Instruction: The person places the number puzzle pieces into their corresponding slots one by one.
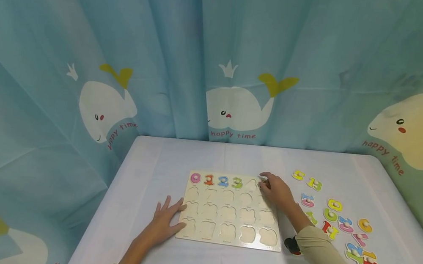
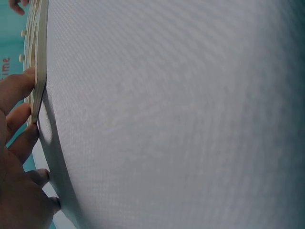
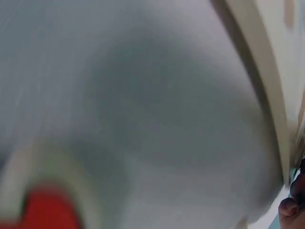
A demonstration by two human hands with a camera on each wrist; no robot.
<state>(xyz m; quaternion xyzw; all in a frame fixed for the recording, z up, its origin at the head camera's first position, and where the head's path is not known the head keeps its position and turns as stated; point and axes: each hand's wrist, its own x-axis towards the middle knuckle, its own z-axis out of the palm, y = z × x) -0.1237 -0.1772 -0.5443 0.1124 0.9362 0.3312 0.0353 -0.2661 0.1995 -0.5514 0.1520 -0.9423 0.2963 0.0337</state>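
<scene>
Fingers spread, the left hand (image 1: 165, 219) rests at the board's 9 o'clock edge, thumb and a finger touching the puzzle board (image 1: 201, 234); at its 1 o'clock corner, the right hand (image 1: 277, 191) curls its fingers over a pale sliver too small for us to name, and we cannot tell whether it is pinched.

We see the board lying flat, centered on the near half of the table, its long axis running from 9 to 3 o'clock, its seated numerals (image 1: 223, 181) standing upright with their tops toward 12 o'clock.

We count four of them, 0, 1, 2 and 3, in a top row with places for five; sixteen shaped recesses show bare wood color across four rows. Toward 3 o'clock, we count at least twelve loose number pieces (image 1: 346, 224) at mixed angles, with a red bit of something partly hidden beneath the right forearm.

Smooth and pale, the board shows a layered edge in the left wrist view. Brightly painted pieces carry small round knobs. We find a fine weave in the white tablecloth (image 1: 171, 153); at 12 o'clock hangs a creased blue curtain (image 1: 159, 37) with printed white whales (image 1: 238, 109).
</scene>
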